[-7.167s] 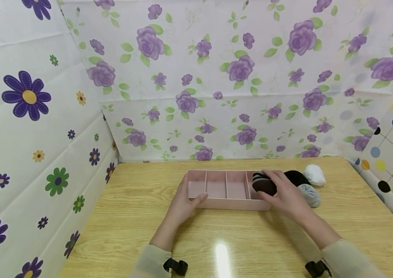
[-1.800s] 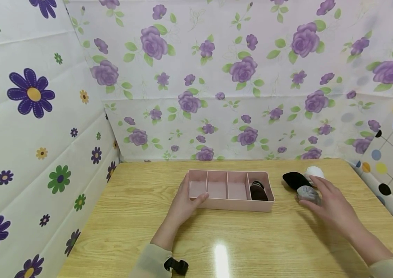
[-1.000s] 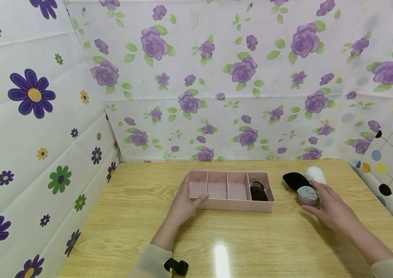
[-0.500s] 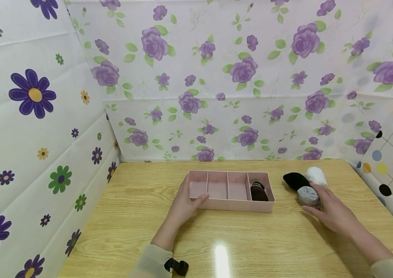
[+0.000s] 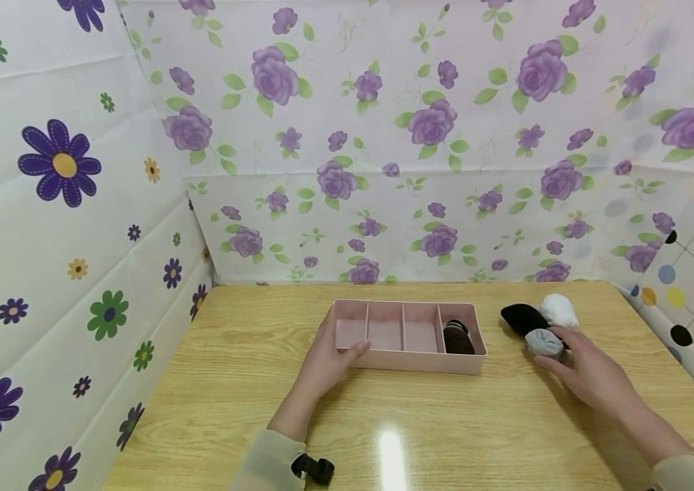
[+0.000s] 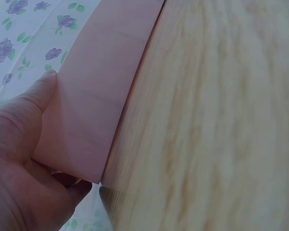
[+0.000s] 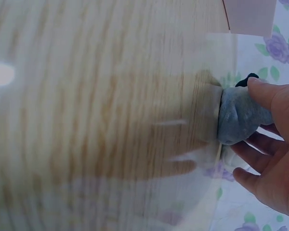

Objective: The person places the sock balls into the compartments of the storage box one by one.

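My left hand [image 5: 326, 361] grips the left end of a pink box [image 5: 414, 361] with a row of compartments, thumb over the front wall; the left wrist view shows the thumb flat on that wall [image 6: 86, 91]. In the box's right-end compartment lies a rolled brown sock [image 5: 458, 339] with grey stripes at its top. Off to the right, my right hand [image 5: 592, 375] pinches a rolled grey sock [image 5: 544, 342] between thumb and fingers. The right wrist view has the thumb on one side of the grey sock [image 7: 241, 115] and fingers behind it.
A black rolled sock [image 5: 522, 319] and a white one [image 5: 559, 311] lie against the grey sock, farther back on the wooden table [image 5: 445, 423]. A flowered cloth [image 5: 347, 136] hangs behind the table, with more patterned cloth [image 5: 58, 273] along the left.
My right hand has left the brown sock in the right-end compartment and moved right to the grey sock, its thumb now closed onto it. The left hand has stayed on the box.
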A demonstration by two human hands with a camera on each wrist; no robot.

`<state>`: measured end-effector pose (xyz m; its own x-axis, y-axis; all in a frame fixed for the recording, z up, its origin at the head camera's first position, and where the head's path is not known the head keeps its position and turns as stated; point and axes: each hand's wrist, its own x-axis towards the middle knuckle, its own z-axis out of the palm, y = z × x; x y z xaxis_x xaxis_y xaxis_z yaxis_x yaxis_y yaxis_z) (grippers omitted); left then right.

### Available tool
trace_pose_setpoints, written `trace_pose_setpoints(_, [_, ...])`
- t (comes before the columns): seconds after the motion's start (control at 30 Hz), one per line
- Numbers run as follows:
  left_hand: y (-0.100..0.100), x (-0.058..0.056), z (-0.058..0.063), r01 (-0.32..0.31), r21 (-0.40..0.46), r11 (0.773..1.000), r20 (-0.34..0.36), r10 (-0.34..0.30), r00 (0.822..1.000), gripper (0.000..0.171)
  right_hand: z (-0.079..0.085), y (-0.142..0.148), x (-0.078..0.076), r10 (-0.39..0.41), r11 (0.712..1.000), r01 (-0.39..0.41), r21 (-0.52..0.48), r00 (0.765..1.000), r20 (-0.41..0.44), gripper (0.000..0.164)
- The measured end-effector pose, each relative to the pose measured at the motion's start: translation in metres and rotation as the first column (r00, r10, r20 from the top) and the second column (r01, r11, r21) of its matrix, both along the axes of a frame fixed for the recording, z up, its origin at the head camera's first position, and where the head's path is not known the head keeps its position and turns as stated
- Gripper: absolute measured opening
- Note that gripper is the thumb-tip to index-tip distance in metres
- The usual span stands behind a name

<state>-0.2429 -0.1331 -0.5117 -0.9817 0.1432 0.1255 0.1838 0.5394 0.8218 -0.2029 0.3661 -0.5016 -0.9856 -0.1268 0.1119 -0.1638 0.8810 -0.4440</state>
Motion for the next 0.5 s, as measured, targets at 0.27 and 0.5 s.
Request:
trace_pose_setpoints(0.27, [0.0004,-0.0003,0.0014,-0.006,-0.008,1.0,0.005,0.006,1.0,0.115,-0.0016,-0.0012,-0.0021,0.008,1.0,-0.008,-0.006,1.0,-0.011,0.069])
trace_pose_setpoints(0.5, [0.0006,-0.0001,0.0009,-0.008,0.0,1.0,0.001,0.008,1.0,0.114,-0.0034,-0.0013,-0.0026,-0.002,1.0,0.002,0.005,1.0,-0.022,0.063])
